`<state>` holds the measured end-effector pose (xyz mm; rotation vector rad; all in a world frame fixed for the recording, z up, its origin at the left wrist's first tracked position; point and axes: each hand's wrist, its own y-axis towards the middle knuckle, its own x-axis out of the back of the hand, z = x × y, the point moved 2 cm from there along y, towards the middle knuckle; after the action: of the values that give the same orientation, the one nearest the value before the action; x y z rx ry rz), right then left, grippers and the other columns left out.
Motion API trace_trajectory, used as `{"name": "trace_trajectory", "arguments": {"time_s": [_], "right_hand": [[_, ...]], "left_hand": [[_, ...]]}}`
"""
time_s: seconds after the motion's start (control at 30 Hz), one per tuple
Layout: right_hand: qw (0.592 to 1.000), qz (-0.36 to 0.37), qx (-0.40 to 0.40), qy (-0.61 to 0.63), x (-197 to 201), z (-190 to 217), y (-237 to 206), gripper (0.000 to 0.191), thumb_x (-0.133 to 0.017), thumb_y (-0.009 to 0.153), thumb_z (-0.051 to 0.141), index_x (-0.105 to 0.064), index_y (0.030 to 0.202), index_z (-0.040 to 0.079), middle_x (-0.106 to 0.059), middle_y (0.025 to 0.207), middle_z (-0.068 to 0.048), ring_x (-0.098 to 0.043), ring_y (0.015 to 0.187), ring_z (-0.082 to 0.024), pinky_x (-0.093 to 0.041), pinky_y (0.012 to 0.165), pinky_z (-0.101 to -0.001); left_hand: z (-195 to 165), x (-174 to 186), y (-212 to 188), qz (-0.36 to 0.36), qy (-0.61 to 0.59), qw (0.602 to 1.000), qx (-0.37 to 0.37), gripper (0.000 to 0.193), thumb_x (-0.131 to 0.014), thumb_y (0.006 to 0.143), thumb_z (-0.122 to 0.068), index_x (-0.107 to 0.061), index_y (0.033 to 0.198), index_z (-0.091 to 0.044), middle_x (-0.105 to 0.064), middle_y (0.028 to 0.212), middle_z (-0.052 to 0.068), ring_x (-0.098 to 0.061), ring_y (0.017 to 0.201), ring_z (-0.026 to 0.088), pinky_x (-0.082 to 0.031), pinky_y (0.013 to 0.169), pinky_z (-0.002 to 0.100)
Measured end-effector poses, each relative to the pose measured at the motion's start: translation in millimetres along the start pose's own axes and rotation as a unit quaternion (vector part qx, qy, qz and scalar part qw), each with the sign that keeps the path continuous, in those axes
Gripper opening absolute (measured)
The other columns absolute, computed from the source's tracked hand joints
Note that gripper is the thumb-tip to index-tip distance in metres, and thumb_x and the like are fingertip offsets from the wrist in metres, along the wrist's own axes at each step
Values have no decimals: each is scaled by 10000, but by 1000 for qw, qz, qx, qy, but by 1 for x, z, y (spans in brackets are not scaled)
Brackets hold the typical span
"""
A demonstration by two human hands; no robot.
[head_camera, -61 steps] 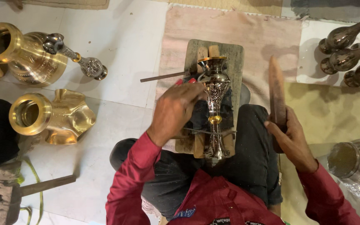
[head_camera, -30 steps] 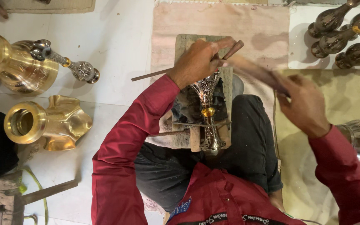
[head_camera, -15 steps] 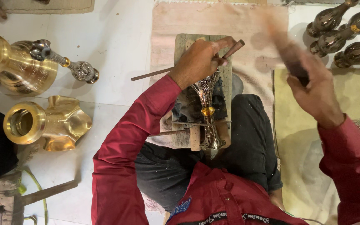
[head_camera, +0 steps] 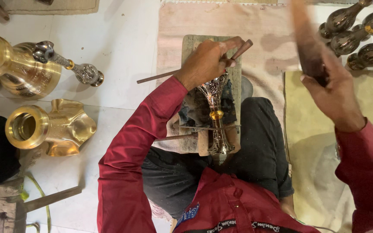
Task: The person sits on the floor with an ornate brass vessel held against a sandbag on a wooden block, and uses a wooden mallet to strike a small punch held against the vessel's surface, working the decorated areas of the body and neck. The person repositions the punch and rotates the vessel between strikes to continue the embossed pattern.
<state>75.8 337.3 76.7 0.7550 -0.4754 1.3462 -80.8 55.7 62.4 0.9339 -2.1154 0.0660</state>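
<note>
- Holding a thin metal rod, prob. a punch/chisel [head_camera: 195,69], the left hand [head_camera: 208,62] is closed round it, fingers curled, w/ the rod's tip end poking out toward the board's far right corner.
- Right hand [head_camera: 331,92] is raised high & closed tight on a dark wooden mallet/stick [head_camera: 305,41]; it's blurred, well apart from the work, over the yellowish cloth [head_camera: 316,129] at right.
- Work piece: slim silver-patterned vase [head_camera: 216,116] w/ a gold band mid-stem, lying along the wooden board [head_camera: 195,47] on the person's lap, mouth end under the left hand, foot end at the board's near edge.
- Progress (judgement): pattern already shows over most of the vase's visible surface, so chasing looks well along; the part at the mouth, where the rod sits, seems the bit in hand. Can't tell the underside.
- Left of the board, on the white floor [head_camera: 121,51]: two large brass vases [head_camera: 26,69] [head_camera: 48,129] & another slim silver vase [head_camera: 72,64] – near each other, well apart from the board.
- Far right corner: a row of dark vases [head_camera: 359,39] on a white sheet, close under the mallet's swing path – tightest spot.
- Open room: pink mat [head_camera: 273,39] beyond the board's far edge is bare; the floor betw. board & brass pieces is too.
</note>
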Motion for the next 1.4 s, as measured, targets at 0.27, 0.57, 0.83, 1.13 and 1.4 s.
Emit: {"name": "trace_trajectory", "arguments": {"time_s": [0.27,0.57,0.83,1.13,1.4], "right_hand": [[995,-24,84,-58,-4,0,-3,651,-727,965,-70,-531,1566,90,-608,1304,-181,-651,1147,-281,-583,900,-358],[998,-47,38,-10,3,46,0,728,-680,872,-96,-504,1542,125,-612,1241,-189,-652,1085,-274,-571,843,-320],[995,-69,73,3,0,36,-1,677,-704,840,-73,-506,1479,30,-570,1215,-215,-593,1047,-300,-546,843,-421],[998,-25,57,-18,-4,21,0,566,-718,949,-29,-545,1480,59,-602,1297,-164,-623,1214,-302,-566,966,-399],[968,-65,145,-195,7,47,-2,754,-716,826,-107,-528,1531,82,-617,1259,-201,-647,1116,-314,-567,927,-413]], "left_hand": [[0,2,-5,-1,-4,1000,-17,427,-729,959,-48,-617,1354,-164,-780,776,65,-760,652,114,-594,593,350],[-2,4,-4,11,15,1000,-15,460,-743,966,-158,-584,1397,-163,-738,695,65,-692,525,130,-552,509,332],[2,3,-5,11,8,1000,4,483,-760,926,-162,-584,1375,-145,-763,719,85,-741,574,145,-577,537,342],[9,0,-5,-4,4,1000,-7,487,-793,913,-143,-604,1362,-146,-774,747,103,-781,621,176,-613,627,364],[6,2,-9,-3,-15,1000,-18,438,-715,957,-35,-623,1371,-146,-797,804,79,-811,712,160,-619,668,361]]}}
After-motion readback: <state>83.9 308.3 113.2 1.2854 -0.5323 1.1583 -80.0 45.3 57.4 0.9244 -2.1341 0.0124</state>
